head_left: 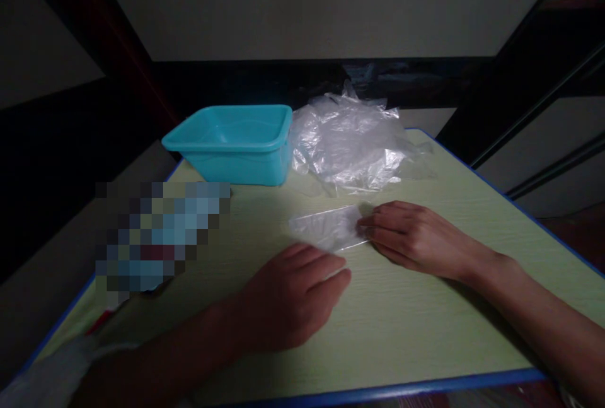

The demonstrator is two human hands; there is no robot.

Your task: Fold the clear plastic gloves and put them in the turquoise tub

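A small clear plastic bag (326,226) lies flat and folded on the table in front of me. My right hand (409,238) reaches in from the right, its fingers bent close together on the bag's right end. Just below the bag's near edge is my left hand (297,294), slightly blurred. Its thumb and forefinger are drawn together in a pinch; a pale spot shows between them, but whatever they hold cannot be made out. Behind the bag sits a crumpled heap of clear plastic bags (354,143).
A turquoise plastic basin (246,165) stands at the back left of the pale table (425,332), which has a blue edge. At the left, a pixelated item (161,231) lies near the edge. White material (51,370) shows at the lower left. Dark panels surround the table's back.
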